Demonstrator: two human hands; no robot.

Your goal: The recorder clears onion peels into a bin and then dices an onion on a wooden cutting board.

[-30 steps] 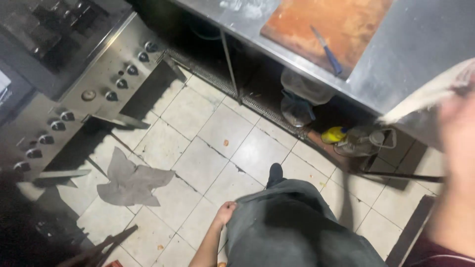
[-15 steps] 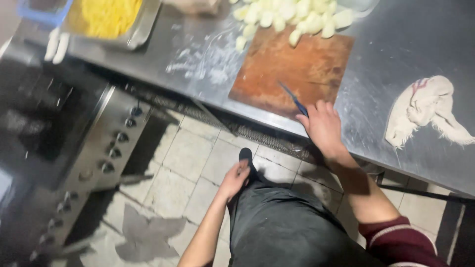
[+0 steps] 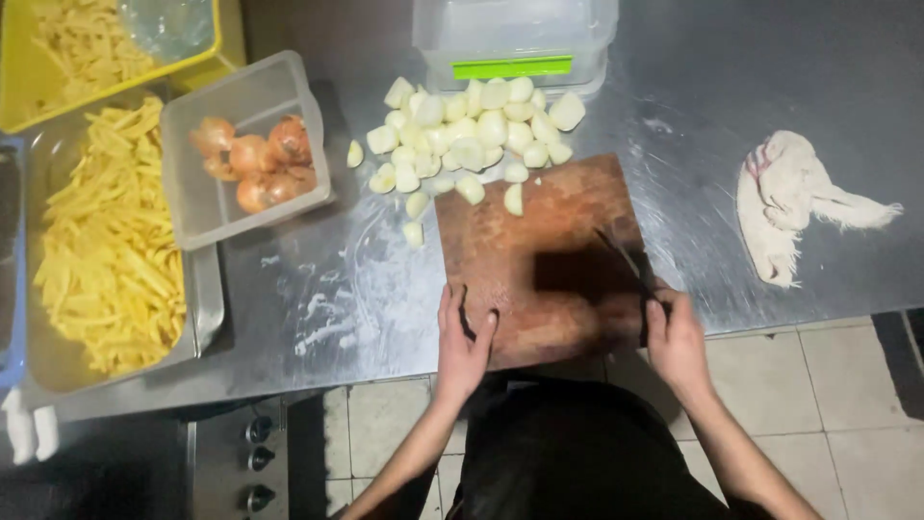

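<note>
A brown wooden cutting board (image 3: 539,255) lies on the steel counter (image 3: 385,289). My left hand (image 3: 464,342) rests flat on the board's near left corner, fingers apart, holding nothing. My right hand (image 3: 674,337) grips the handle of a dark knife (image 3: 624,258) whose blade lies across the board's right side. A pile of peeled onion chunks (image 3: 472,135) sits at the board's far edge and spills onto it.
A clear tub of unpeeled onions (image 3: 252,162) stands to the left, beside a metal tray of cut potato sticks (image 3: 106,250). A yellow bin (image 3: 87,43) and a lidded clear box (image 3: 515,39) sit at the back. A white rag (image 3: 794,202) lies right. Stove knobs (image 3: 258,457) are below the counter.
The view swung from the floor and stove up onto the counter. My left hand rose from my side onto the board, and my right hand took hold of the knife.
</note>
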